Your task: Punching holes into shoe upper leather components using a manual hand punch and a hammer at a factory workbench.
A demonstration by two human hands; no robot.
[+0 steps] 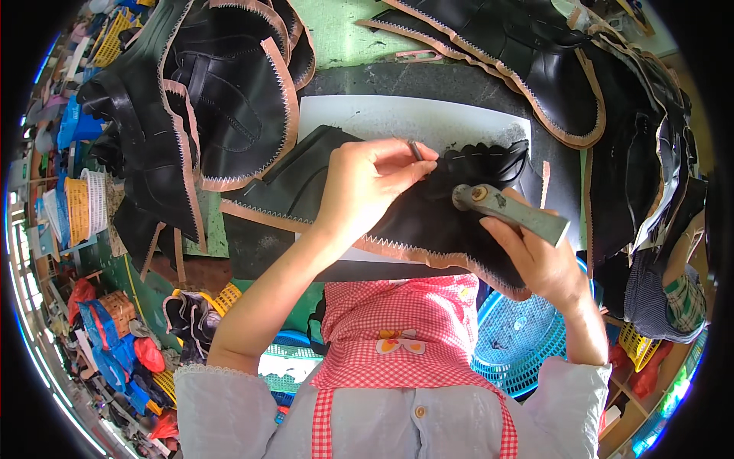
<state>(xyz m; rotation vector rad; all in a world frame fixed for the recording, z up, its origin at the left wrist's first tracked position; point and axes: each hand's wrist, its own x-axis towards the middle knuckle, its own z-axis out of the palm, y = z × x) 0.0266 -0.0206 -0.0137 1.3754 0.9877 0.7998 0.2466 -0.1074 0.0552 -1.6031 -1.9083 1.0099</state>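
Note:
A black leather shoe upper (pixel 436 222), its tan edge sewn with white zigzag stitching, lies in front of me over a white sheet (pixel 344 111). My left hand (pixel 355 180) pinches a thin dark metal punch (pixel 416 151) between thumb and fingertips, above the leather near its scalloped edge (pixel 478 153). To the right, my right hand (pixel 544 260) grips a hammer, its grey metal head (pixel 527 216) tilted over the leather. The hammer's handle is mostly hidden under the head and hand. Whether the punch tip touches the leather is hidden by my fingers.
A dark work slab (pixel 359 80) lies under the sheet on a green table (pixel 344 34). More black uppers lie at left (pixel 237 115) and right (pixel 550 84). A blue plastic basket (pixel 508 329) stands below the table's edge. Another person's arm (pixel 683 249) shows at far right.

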